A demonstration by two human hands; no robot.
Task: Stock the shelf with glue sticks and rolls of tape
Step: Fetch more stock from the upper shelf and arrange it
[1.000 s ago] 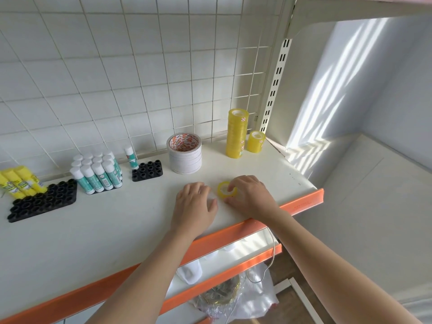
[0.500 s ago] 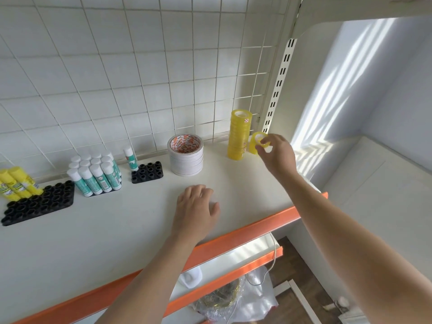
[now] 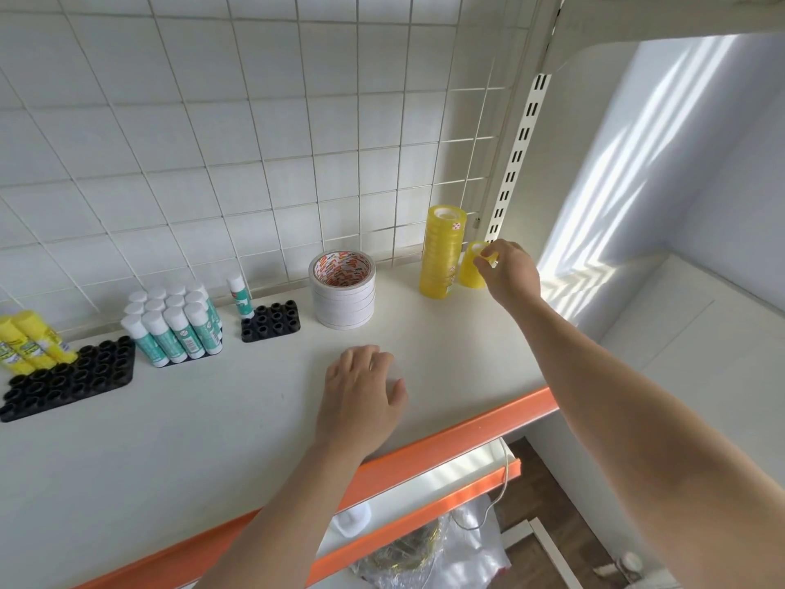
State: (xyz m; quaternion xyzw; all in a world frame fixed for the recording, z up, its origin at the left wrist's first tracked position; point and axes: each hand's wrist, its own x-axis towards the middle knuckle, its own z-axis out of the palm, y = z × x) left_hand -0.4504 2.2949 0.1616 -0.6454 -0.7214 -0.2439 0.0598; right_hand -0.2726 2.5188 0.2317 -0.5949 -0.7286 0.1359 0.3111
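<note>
My right hand [image 3: 507,272] is at the back right of the white shelf [image 3: 212,427], fingertips pinching the top yellow tape roll of a short yellow stack [image 3: 470,272]. Left of it, a tall stack of yellow tape rolls [image 3: 441,255] stands against the grid wall. A stack of white tape rolls [image 3: 342,291] sits mid-shelf. My left hand [image 3: 361,393] lies flat on the shelf, palm down, fingers apart, holding nothing. Teal-and-white glue sticks [image 3: 174,329] fill one black tray; a single one [image 3: 240,295] stands in a small black tray [image 3: 272,320]. Yellow glue sticks [image 3: 29,340] stand far left.
A larger black holder [image 3: 68,380] with several vacant holes lies at the left. The shelf has an orange front lip [image 3: 446,444]; a lower shelf and plastic wrapping [image 3: 429,559] show beneath. A slotted upright [image 3: 516,163] bounds the right rear corner, with a white wall beyond.
My right hand carried a yellow tape roll from the front middle of the shelf to the back right and set it onto the short yellow stack. The left hand stayed put.
</note>
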